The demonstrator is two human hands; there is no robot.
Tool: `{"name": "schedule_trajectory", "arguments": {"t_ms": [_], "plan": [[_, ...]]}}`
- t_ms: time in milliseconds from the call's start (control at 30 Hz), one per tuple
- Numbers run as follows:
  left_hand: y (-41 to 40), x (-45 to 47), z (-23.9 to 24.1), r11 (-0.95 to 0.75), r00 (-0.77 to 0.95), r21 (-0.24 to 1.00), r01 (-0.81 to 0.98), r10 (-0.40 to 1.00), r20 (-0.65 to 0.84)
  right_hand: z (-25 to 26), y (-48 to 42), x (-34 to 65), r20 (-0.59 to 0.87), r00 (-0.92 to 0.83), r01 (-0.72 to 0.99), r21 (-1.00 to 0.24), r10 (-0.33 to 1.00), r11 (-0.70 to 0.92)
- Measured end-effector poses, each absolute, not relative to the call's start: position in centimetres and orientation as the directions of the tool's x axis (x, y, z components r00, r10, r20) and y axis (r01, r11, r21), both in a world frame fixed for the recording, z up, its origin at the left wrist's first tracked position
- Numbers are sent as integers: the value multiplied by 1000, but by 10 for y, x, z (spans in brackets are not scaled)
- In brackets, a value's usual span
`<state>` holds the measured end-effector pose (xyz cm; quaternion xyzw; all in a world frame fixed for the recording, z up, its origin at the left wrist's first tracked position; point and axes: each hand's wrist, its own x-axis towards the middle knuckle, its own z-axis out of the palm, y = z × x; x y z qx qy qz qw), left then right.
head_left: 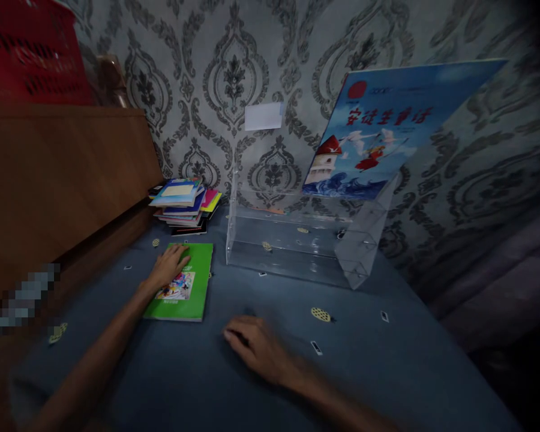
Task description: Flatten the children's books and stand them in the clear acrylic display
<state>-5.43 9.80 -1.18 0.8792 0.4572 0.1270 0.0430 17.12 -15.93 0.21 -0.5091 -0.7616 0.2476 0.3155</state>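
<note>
A green book (197,287) with a colourful cover picture lies on the blue patterned cloth. My left hand (168,264) rests on its upper left part, fingers stretched out over the cover. To the right, my right hand (256,348) is low over the cloth, with its fingers curled in, the thumb beside them and nothing seen in it. Beyond the hands stands a clear acrylic book rack (292,252) with stepped tiers. One large blue picture book (373,132) with red lettering leans upright at the rack's back right.
Behind the green book sits an untidy stack of books (180,207) against the wall. A wooden cabinet (63,180) borders the left side, with a red plastic basket (36,54) on top. A blank white label (263,116) shows above the rack. Dark curtain-like fabric (504,270) hangs at right.
</note>
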Motion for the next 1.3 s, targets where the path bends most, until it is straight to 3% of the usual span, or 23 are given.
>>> {"name": "schedule_trajectory", "arguments": {"t_ms": [133,367,567,900,1300], "plan": [[105,-49,-13,-572,544,144,807,816,194,2,-151,139,219,-488,577,-645,845,500],[129,-45,-15,-538,508,145,830,838,201,-6,-126,121,179,-532,581,-634,828,511],[148,-38,-13,-473,445,134,871,874,197,0,-116,121,182,-429,673,-589,885,448],[155,-36,-8,-443,429,85,892,892,142,-18,-158,176,293,-317,659,-616,902,432],[91,-48,-7,-467,458,11,884,873,167,-34,-184,284,380,-66,806,-524,923,274]]}}
